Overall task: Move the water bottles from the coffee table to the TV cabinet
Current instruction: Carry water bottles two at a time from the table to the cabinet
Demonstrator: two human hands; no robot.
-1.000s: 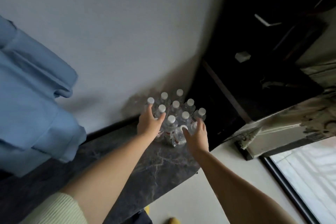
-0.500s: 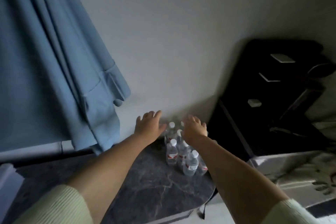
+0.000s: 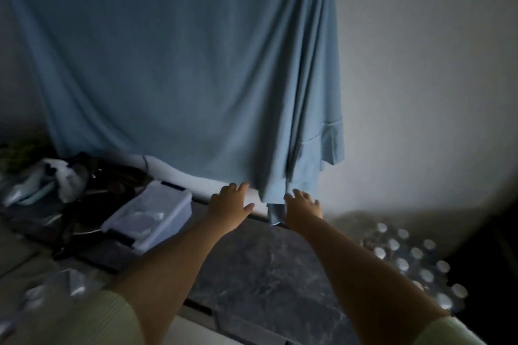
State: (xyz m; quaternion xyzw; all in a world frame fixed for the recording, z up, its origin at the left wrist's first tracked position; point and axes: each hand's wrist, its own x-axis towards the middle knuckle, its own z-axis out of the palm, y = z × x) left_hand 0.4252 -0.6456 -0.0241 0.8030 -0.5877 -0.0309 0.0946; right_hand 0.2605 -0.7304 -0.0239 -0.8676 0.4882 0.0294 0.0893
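both hands have come off the water bottles (image 3: 412, 260) and swung away to the left. a second ago they were cupped around the cluster; now the left hand (image 3: 229, 204) and the right hand (image 3: 302, 209) hover over the dark marble bench (image 3: 260, 269) near the hem of the blue curtain (image 3: 182, 64), fingers spread, each grip slack and holding nothing. the bottles stand bunched together at the right end of the bench by the wall, well apart from the hands. a pale plastic box (image 3: 151, 216) sits to the left. this reads as a batch already set down on the tv cabinet, with the person turning away, likely to fetch more.
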